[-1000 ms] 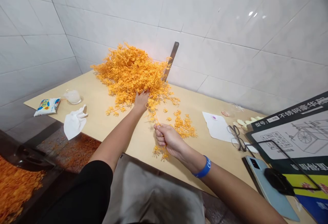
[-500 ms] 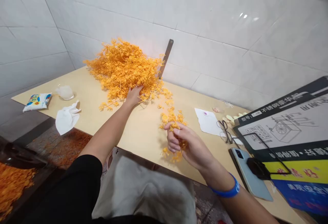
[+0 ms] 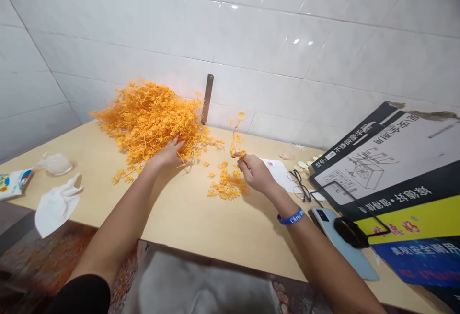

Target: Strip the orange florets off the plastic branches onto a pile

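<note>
A large heap of orange, flower-like sprigs (image 3: 151, 113) lies on the wooden table (image 3: 187, 223) against the tiled wall. My left hand (image 3: 168, 153) reaches into the heap's lower right edge, fingers apart, with the fingertips among the stems. To the right, my right hand (image 3: 251, 168) pinches a thin orange sprig (image 3: 235, 137) that stands up from the fingers. Below and left of that hand is a small loose pile of orange pieces (image 3: 227, 182) on the tabletop. A few stray bits lie between the heap and this pile.
At left are a white glove (image 3: 59, 204), a clear plastic bag (image 3: 57, 164) and a colourful packet (image 3: 14, 183). Eyeglasses (image 3: 300, 185), white paper (image 3: 278, 174), a phone (image 3: 345, 242) and a printed cardboard box (image 3: 395, 175) stand or lie at right. A dark strip (image 3: 207, 98) leans on the wall.
My right hand has moved up and away from the table front, now pinching an upright sprig; the loose pile beneath is uncovered. My left hand stays at the heap. The view has shifted.
</note>
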Demonstrator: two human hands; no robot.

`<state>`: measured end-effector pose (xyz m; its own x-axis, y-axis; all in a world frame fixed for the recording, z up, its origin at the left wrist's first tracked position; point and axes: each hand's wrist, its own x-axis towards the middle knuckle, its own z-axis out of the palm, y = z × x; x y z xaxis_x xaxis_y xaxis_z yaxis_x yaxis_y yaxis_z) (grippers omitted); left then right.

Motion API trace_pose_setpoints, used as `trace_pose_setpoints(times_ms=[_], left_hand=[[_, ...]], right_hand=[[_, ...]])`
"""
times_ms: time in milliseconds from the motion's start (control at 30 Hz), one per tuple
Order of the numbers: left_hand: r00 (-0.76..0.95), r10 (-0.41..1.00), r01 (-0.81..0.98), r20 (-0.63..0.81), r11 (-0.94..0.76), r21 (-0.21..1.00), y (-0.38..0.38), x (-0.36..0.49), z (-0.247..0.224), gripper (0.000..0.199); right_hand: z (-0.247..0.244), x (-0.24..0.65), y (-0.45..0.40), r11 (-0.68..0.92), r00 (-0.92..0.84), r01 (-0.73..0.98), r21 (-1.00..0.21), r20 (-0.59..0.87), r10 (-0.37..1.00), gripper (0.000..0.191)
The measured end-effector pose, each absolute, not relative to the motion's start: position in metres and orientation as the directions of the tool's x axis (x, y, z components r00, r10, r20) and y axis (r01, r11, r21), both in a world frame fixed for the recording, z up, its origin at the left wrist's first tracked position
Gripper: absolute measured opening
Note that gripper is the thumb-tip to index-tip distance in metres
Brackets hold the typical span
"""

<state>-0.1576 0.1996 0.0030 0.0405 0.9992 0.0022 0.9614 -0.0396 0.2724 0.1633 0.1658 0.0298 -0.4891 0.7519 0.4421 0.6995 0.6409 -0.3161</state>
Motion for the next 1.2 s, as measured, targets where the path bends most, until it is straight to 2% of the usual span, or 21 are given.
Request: trace_pose_setpoints(times_ms=[67,133,367,433,500,567,600,733,867,967,1067,1200], left_hand=[[-0.018,1.0,0.969,0.003,0.017,0.248,0.192,-0.147,0.013,0.084],[-0.044,0.995,0.97,0.09,0.021,0.242,0.186,-0.135,0.021,0.075],[0.136,0.956,0.931,0.261,-0.213,0.295,0.171,-0.09,0.048,0.064],[0.166,0.932,0.889,0.324,-0.283,0.36,0.168,-0.078,0.058,0.059],[0.212,0.913,0.79,0.348,-0.37,0.488,0.167,-0.066,0.064,0.05],[0.29,0.902,0.677,0.321,-0.43,0.597,0.169,-0.055,0.061,0.045],[0.332,0.892,0.646,0.306,-0.451,0.615,0.171,-0.05,0.056,0.044],[0.381,0.856,0.662,0.35,-0.516,0.543,0.182,-0.041,0.023,0.046],[0.327,0.876,0.626,0.355,-0.482,0.613,0.183,-0.038,0.0,0.027],[0.354,0.864,0.573,0.36,-0.504,0.646,0.179,-0.035,-0.009,0.025],[0.347,0.886,0.471,0.307,-0.447,0.76,0.174,-0.028,-0.015,0.028],[0.346,0.904,0.292,0.25,-0.357,0.887,0.168,-0.017,-0.017,0.035]], right_hand=[[0.014,0.168,0.178,0.646,-0.509,0.714,-0.269,0.433,0.744,0.032],[-0.001,0.172,0.185,0.673,-0.534,0.697,-0.249,0.446,0.718,0.031],[-0.027,0.184,0.192,0.665,-0.53,0.718,-0.205,0.459,0.713,0.029],[-0.027,0.185,0.192,0.639,-0.492,0.739,-0.213,0.477,0.728,0.028],[-0.026,0.186,0.191,0.616,-0.446,0.752,-0.233,0.508,0.737,0.029],[-0.027,0.187,0.19,0.581,-0.378,0.768,-0.268,0.544,0.749,0.029],[-0.028,0.188,0.19,0.556,-0.331,0.776,-0.297,0.559,0.76,0.028],[-0.031,0.191,0.187,0.471,-0.147,0.745,-0.473,0.573,0.806,0.027],[-0.035,0.191,0.188,0.443,-0.055,0.611,-0.656,0.523,0.85,0.025],[-0.039,0.19,0.191,0.407,0.007,0.495,-0.768,0.472,0.881,0.028],[-0.041,0.189,0.193,0.422,0.077,0.446,-0.789,0.504,0.86,0.027],[-0.041,0.19,0.196,0.446,0.154,0.463,-0.766,0.565,0.81,0.024]])
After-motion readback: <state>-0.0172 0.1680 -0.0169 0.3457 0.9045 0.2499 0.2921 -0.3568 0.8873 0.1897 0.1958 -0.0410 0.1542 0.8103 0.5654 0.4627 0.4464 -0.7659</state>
